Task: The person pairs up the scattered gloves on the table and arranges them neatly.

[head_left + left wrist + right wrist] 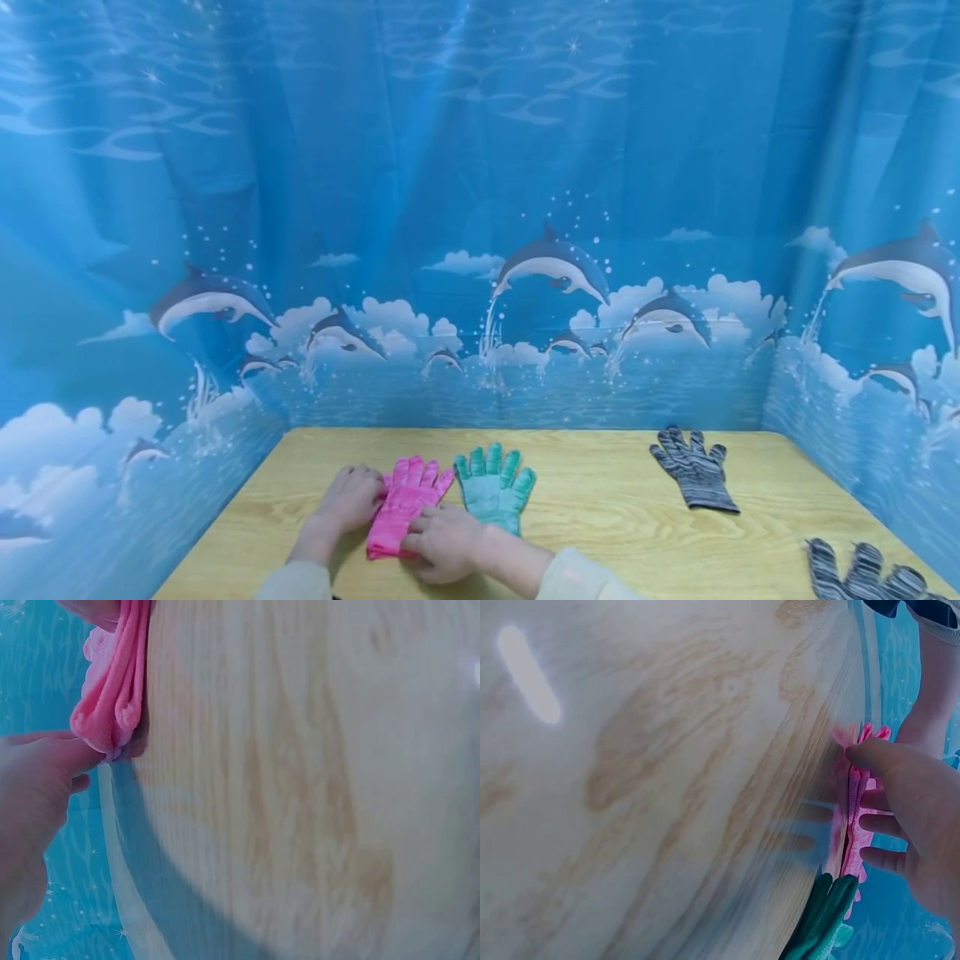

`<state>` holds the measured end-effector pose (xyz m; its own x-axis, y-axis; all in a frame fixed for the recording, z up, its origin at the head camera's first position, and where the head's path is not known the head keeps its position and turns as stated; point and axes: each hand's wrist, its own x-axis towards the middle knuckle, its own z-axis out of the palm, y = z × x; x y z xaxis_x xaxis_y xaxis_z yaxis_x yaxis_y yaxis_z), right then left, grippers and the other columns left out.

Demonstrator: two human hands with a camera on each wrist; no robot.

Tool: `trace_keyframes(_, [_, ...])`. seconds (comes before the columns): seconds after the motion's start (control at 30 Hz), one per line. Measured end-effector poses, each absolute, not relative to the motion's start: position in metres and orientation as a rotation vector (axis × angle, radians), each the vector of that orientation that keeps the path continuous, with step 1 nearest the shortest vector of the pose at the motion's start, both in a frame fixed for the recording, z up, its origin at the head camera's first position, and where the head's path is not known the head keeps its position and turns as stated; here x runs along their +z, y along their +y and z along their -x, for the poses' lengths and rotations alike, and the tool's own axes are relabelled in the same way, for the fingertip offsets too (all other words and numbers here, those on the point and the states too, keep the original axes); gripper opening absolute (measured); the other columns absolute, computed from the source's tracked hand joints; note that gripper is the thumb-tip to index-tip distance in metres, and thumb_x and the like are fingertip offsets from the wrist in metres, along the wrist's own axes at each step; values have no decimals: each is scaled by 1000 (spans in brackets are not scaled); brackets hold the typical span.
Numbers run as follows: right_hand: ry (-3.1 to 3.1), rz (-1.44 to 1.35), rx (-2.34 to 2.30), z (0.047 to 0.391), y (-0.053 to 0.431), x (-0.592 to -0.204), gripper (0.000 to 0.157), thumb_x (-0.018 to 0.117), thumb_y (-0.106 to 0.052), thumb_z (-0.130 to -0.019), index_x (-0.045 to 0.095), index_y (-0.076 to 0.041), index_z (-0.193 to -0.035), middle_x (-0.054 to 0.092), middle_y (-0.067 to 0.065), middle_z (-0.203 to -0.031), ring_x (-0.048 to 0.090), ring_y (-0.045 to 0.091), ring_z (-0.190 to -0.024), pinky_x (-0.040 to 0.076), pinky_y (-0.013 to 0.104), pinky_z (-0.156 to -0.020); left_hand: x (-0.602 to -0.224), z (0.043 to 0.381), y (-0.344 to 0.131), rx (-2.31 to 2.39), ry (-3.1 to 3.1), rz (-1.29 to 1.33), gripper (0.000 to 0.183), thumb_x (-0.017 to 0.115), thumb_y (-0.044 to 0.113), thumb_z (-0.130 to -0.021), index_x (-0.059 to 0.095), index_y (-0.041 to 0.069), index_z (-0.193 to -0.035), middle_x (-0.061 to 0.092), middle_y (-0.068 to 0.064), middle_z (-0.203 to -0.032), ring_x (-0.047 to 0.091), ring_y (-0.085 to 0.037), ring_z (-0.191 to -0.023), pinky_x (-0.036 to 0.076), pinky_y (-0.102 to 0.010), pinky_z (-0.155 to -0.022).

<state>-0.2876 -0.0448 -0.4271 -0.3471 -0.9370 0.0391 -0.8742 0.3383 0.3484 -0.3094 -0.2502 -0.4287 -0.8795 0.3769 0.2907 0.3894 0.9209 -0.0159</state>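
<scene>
A pink knit glove (405, 508) lies on the wooden table, its fingers pointing away and its cuff towards me. In the left wrist view the pink glove (116, 697) shows thick folded layers along its edge. My left hand (354, 497) pinches that left edge between thumb and finger. At the cuff's right side, my right hand (450, 542) touches the glove with spread, fairly straight fingers. Its thumb lies against the pink glove (856, 802) in the right wrist view. Just right of the pink one is a green glove (495, 487), its lower end partly behind my right forearm.
A black-and-grey glove (696, 471) rests at the table's back right. Another striped glove (862, 575) is cut off by the lower right corner. The wooden table (600, 475) meets a blue dolphin-printed curtain (525, 208) at the back and sides.
</scene>
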Motion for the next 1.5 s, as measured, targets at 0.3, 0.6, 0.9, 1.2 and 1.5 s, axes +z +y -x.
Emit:
trace_keyframes(0.3, [-2364, -1638, -421, 288, -43, -426, 37, 57, -45, -87, 56, -30, -121, 57, -14, -113, 49, 2, -104, 40, 20, -85, -428, 312, -250, -92, -2837, 532, 6, 66, 12, -80, 62, 12, -76, 63, -7, -82, 58, -30, -90, 35, -54, -92])
trace_keyframes(0.6, [-2355, -1626, -437, 289, -43, -422, 34, 57, -46, -87, 60, -29, -117, 59, -14, -106, 51, 1, -97, 40, 17, -82, -426, 313, -248, 26, -2828, 518, 5, 68, 15, -79, 64, 12, -77, 62, -7, -83, 57, -31, -90, 35, -56, -92])
trace_keyframes(0.9, [-2360, -1644, -419, 290, -43, -424, 34, 56, -46, -87, 60, -30, -117, 59, -15, -109, 50, 1, -99, 39, 16, -83, -424, 329, -233, -119, -2794, 487, 8, 65, 11, -80, 63, 10, -73, 61, -4, -75, 58, -30, -84, 36, -55, -88])
trace_keyframes(1.2, [-2416, -1670, -419, 287, -47, -420, 34, 55, -46, -88, 58, -31, -119, 57, -17, -111, 49, 0, -103, 38, 16, -86, -428, 327, -230, 22, -2829, 588, 16, 62, 9, -82, 61, 14, -66, 64, -8, -81, 56, -32, -93, 31, -56, -97])
trace_keyframes(1.5, [-2443, -1617, -480, 286, -48, -417, 36, 54, -51, -87, 59, -32, -118, 57, -16, -112, 50, 0, -99, 39, 17, -84, -426, 326, -233, 56, -2813, 517, 18, 63, 13, -82, 58, 13, -65, 63, -10, -79, 56, -34, -95, 27, -56, -100])
